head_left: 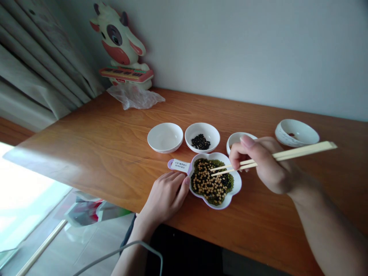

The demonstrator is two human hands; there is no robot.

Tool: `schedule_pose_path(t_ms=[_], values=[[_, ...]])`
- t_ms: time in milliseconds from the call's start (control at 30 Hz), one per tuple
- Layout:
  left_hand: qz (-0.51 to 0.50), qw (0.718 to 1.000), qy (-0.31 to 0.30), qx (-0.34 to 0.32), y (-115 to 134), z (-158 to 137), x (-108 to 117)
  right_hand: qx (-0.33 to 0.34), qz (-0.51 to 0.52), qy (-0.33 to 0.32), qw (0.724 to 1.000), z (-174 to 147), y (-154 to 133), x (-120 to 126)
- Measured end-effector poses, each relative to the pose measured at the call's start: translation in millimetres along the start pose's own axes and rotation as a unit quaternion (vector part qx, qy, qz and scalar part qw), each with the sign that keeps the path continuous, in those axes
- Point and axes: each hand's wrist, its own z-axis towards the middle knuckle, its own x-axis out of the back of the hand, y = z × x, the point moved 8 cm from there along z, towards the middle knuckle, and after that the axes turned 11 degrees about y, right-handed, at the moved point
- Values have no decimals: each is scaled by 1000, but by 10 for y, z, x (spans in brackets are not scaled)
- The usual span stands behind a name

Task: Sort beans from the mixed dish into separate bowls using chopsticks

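A white flower-shaped bowl [236, 188] with a lilac rim and a labelled handle [179, 165] holds green, black and tan beans mixed together. My left hand [166, 195] is closed against its left side, thumb at the rim and curled fingers beside the handle; the fingertips are partly hidden. In my right hand [266, 163] is a pair of wooden chopsticks [304, 150], their tips slightly apart over the beans. No bean shows clearly between the tips. Just behind stands a white bowl of black beans [213, 134]. Another white bowl [241, 135] is partly covered by my right hand.
A white bowl [165, 138] with nothing visible inside stands at the back left. A patterned bowl [297, 132] with a few reddish bits is at the right. A cow-shaped toy keyboard [123, 50] and clear plastic bag [136, 97] lie by the wall. A grey cable [117, 251] crosses my left forearm.
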Motion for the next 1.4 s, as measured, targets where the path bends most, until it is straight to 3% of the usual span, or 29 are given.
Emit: schedule_pose_path(t_ms=[167, 533, 1167, 1400], values=[[0, 1000, 4, 1, -17, -8, -6, 7, 51, 12, 999, 23, 41, -123], [-4, 1000, 4, -2, -17, -1, -12, 5, 55, 11, 998, 41, 147, -230], [2, 1000, 3, -2, -8, 0, -5, -16, 89, 50, 995, 29, 219, -92], [2, 1000, 3, -3, -10, 10, -9, -18, 69, 20, 997, 41, 208, -105]])
